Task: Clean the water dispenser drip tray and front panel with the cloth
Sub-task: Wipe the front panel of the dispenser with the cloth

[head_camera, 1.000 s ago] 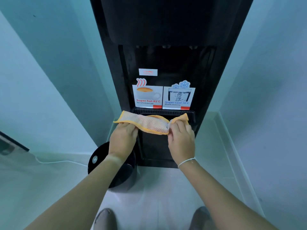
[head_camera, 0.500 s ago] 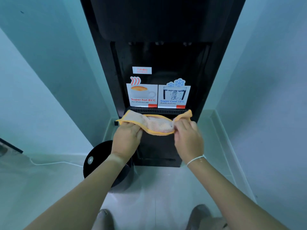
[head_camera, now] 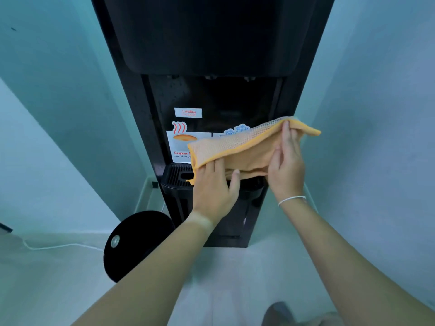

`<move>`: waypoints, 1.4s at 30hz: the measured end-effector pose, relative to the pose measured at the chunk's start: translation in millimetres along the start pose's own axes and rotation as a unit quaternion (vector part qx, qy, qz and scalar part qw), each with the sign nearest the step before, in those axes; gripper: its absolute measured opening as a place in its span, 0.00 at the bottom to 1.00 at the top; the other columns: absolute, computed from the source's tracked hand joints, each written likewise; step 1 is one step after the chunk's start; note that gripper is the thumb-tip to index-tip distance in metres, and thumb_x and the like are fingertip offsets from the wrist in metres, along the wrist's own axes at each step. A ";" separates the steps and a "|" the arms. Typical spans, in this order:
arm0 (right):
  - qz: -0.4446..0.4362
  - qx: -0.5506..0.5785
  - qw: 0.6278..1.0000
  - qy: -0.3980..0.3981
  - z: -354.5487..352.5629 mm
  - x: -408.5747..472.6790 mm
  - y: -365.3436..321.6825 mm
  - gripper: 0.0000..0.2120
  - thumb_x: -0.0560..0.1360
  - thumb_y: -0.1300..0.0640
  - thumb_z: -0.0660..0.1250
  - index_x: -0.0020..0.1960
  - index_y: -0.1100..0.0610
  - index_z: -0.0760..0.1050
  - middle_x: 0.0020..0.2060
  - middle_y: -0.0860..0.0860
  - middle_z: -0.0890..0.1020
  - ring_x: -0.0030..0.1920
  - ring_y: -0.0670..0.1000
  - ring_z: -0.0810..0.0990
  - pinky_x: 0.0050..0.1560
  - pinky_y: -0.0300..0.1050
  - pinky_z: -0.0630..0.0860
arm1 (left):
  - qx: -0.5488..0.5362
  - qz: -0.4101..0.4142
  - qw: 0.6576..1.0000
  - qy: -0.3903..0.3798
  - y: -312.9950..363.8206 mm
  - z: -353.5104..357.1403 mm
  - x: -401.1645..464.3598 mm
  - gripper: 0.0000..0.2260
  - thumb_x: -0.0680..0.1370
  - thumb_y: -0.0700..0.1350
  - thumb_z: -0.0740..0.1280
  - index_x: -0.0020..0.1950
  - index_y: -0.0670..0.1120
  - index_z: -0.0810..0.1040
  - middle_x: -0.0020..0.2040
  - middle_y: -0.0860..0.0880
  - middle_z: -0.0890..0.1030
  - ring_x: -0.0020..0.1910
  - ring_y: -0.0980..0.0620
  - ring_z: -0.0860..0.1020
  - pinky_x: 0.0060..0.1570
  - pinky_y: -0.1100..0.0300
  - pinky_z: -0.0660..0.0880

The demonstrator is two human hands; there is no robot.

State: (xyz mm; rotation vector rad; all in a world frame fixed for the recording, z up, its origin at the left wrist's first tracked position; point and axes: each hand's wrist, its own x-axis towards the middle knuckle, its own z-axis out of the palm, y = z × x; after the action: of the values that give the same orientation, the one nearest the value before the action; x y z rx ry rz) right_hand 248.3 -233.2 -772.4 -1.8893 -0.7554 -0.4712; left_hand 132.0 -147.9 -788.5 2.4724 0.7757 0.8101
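Head view | both hands, left hand and right hand, pinch orange cloth above drip tray | risk: loose fold slips, drops behind tray

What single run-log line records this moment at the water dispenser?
stage: cloth held off drip tray | left hand: grips lower edge | right hand: grips upper end | panel: not touched

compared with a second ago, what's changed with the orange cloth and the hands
Both hands lifted the orange mesh cloth off the black slotted drip tray and opened it, its right end raised. The right hand moved up and right; the left hand grips the lower edge. Both keep hold; the black water dispenser is unchanged.
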 end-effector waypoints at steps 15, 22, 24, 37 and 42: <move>0.104 0.021 0.986 -0.132 7.0 -8.0 -14.0 0.30 0.81 0.49 0.49 0.75 0.54 0.37 0.76 0.49 0.39 0.74 0.45 0.39 0.66 0.35 0.48 | -0.086 -0.062 0.994 0.010 5.4 2.0 12.1 0.24 0.78 0.53 0.55 0.70 0.41 0.64 0.71 0.44 0.64 0.72 0.44 0.56 0.70 0.45 0.60; -0.115 -0.119 0.965 -0.204 37.9 11.9 -68.8 0.30 0.79 0.45 0.49 0.76 0.55 0.43 0.76 0.54 0.51 0.76 0.56 0.48 0.74 0.46 0.41 | -0.182 -0.141 0.958 0.172 -27.5 -37.2 40.8 0.25 0.79 0.53 0.53 0.68 0.37 0.65 0.73 0.40 0.62 0.73 0.45 0.55 0.74 0.51 0.51; -0.159 -0.135 0.954 -0.215 52.5 15.3 -89.4 0.30 0.80 0.46 0.51 0.76 0.54 0.44 0.76 0.53 0.52 0.76 0.55 0.48 0.73 0.44 0.39 | -0.153 -0.123 0.958 0.210 -52.3 -55.0 55.8 0.27 0.77 0.55 0.50 0.65 0.36 0.69 0.69 0.38 0.67 0.71 0.41 0.59 0.73 0.46 0.51; -0.132 -0.162 0.941 -0.265 75.6 -27.0 -73.0 0.30 0.77 0.44 0.43 0.76 0.53 0.45 0.76 0.49 0.52 0.76 0.50 0.47 0.73 0.45 0.38 | -0.273 -0.125 0.952 0.065 -101.6 -52.6 20.8 0.17 0.81 0.53 0.51 0.62 0.46 0.70 0.62 0.49 0.73 0.65 0.51 0.69 0.63 0.62 0.66; -0.119 -0.147 0.973 -0.135 64.2 18.7 -104.0 0.28 0.79 0.48 0.49 0.76 0.57 0.49 0.75 0.54 0.56 0.75 0.56 0.53 0.75 0.51 0.44 | -0.195 -0.006 0.961 0.197 -66.6 -96.8 76.7 0.20 0.79 0.49 0.53 0.67 0.39 0.68 0.68 0.44 0.68 0.69 0.51 0.61 0.71 0.60 0.55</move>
State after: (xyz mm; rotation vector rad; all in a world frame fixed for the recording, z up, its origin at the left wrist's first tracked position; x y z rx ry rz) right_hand 190.0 -138.3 -718.6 -2.1780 -1.1522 -0.5021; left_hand 97.1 -29.3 -722.1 1.9809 0.6776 1.3342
